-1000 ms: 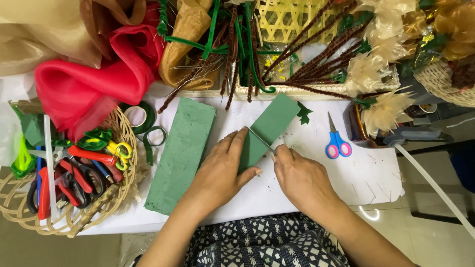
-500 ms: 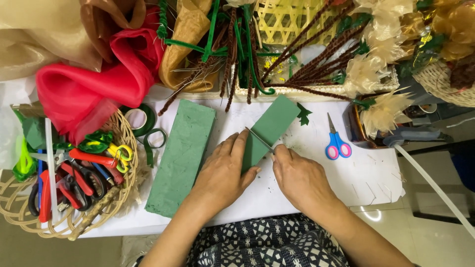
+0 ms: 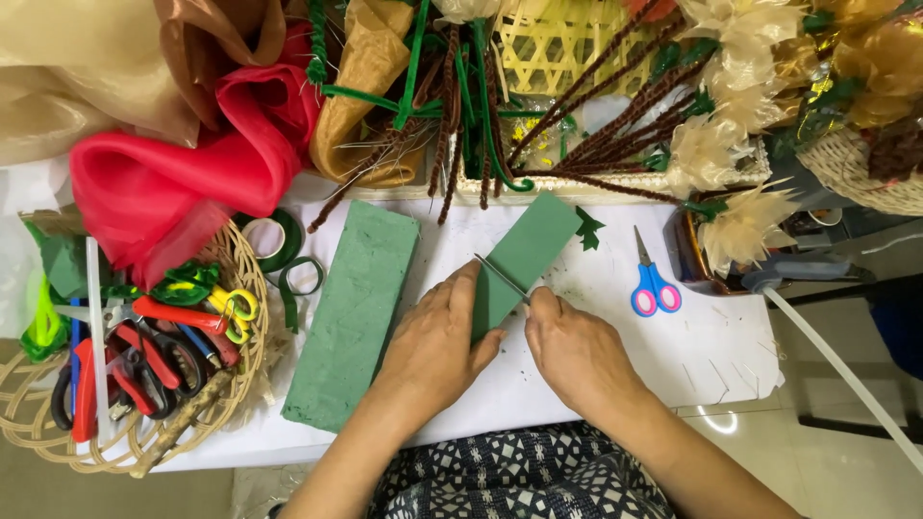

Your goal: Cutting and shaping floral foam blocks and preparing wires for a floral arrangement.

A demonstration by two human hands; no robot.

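left hand palm-down, fingers spread forward, right hand curled, fingertips pinched, forearms angled inward
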